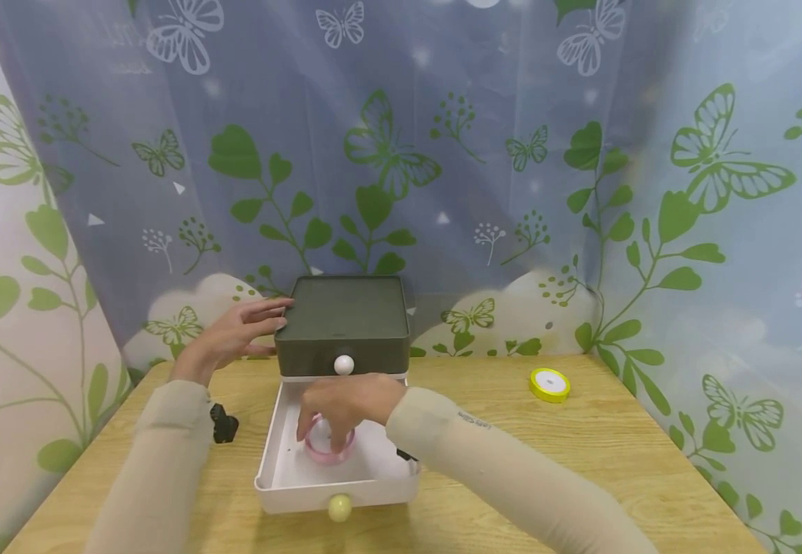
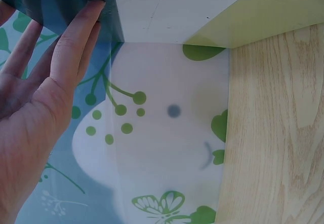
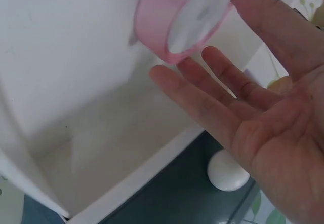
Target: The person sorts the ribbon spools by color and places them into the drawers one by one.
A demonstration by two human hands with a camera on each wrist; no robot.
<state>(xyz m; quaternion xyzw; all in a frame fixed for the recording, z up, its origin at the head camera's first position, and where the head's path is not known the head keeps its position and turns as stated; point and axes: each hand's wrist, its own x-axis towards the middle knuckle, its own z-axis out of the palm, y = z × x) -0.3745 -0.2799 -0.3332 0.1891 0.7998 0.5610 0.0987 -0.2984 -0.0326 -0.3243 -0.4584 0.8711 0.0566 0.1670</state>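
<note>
A small two-tier drawer box with a dark top (image 1: 349,308) stands on the table, its white lower drawer (image 1: 380,485) pulled out. In that drawer is a roll of pink ribbon (image 1: 328,454) with a white core face. My right hand (image 1: 352,404) reaches down over the roll, thumb and fingers on opposite sides of its rim; the right wrist view shows the pink roll (image 3: 154,19) between thumb and fingertips. With its fingers extended, my left hand (image 1: 231,338) rests against the box's left side. In the left wrist view its fingertips touch the dark upper part (image 2: 66,1).
A yellow ribbon roll (image 1: 549,385) lies at the table's right. A small black object (image 1: 224,423) sits near the left wrist. The upper drawer, with its white knob (image 1: 343,365), is closed. A yellow-green knob (image 1: 339,508) projects from the lower drawer's front. Patterned curtain (image 1: 477,192) stands behind.
</note>
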